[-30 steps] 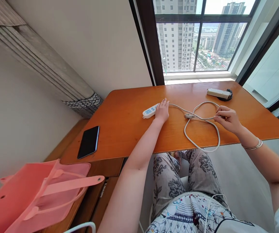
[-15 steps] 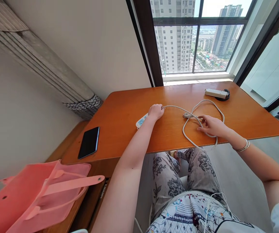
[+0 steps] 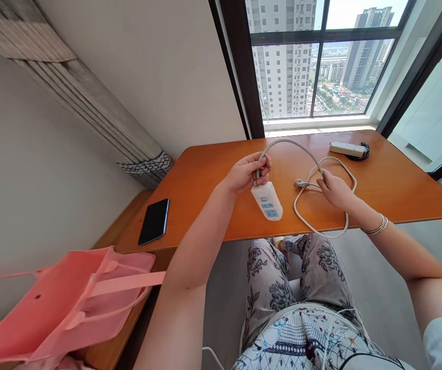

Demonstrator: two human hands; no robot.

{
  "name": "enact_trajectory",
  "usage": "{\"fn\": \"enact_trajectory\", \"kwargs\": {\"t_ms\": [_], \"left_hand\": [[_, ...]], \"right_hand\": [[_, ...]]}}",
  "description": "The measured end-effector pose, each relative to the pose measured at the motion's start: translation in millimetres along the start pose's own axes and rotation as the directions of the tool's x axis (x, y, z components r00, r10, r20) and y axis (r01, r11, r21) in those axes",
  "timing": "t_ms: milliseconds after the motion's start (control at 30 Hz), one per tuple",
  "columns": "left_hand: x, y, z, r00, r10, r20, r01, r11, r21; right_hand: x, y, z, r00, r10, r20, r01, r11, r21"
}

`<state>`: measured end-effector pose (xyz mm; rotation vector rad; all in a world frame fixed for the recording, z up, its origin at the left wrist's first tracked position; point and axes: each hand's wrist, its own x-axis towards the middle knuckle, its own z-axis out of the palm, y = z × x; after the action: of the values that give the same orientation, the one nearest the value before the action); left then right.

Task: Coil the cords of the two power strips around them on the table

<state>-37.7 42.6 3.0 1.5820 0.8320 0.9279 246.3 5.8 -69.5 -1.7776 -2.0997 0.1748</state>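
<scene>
My left hand (image 3: 252,170) is closed around the white cable close to the end of a small white power strip (image 3: 267,201), which hangs tilted below it with its blue-marked sockets showing. My right hand (image 3: 333,188) pinches the same white cable (image 3: 292,142) farther along, and the cable arches up between both hands. Past my right hand, the cable lies in a loose loop on the orange-brown table (image 3: 213,169). Its plug (image 3: 301,183) rests on the table just left of my right hand.
A second power strip (image 3: 347,149) with a black cord lies at the back right. A dark phone (image 3: 154,221) is on the table's left part. An open pink bag (image 3: 70,303) stands at the lower left. Behind the table are a window (image 3: 321,77) and a gathered curtain (image 3: 101,113).
My left hand has lifted the power strip's cable end, so the strip now hangs in view. My right hand has closed on the cable and raised it into an arch.
</scene>
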Motion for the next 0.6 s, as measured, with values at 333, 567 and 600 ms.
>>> {"fn": "enact_trajectory", "kwargs": {"t_ms": [333,567,600], "left_hand": [[-17,5,59.8,0.903,0.403,0.146,-0.429,0.846,0.318],[-21,8,80.1,0.779,0.461,0.425,-0.618,0.452,0.644],[-21,6,82.1,0.773,0.454,0.443,-0.619,0.387,0.683]], "right_hand": [[-34,-65,-28,0.965,-0.247,0.084,0.256,0.959,-0.125],[-39,-67,-35,0.916,-0.390,0.096,0.268,0.771,0.577],[-40,-66,-33,0.912,-0.396,0.111,0.223,0.703,0.675]]}}
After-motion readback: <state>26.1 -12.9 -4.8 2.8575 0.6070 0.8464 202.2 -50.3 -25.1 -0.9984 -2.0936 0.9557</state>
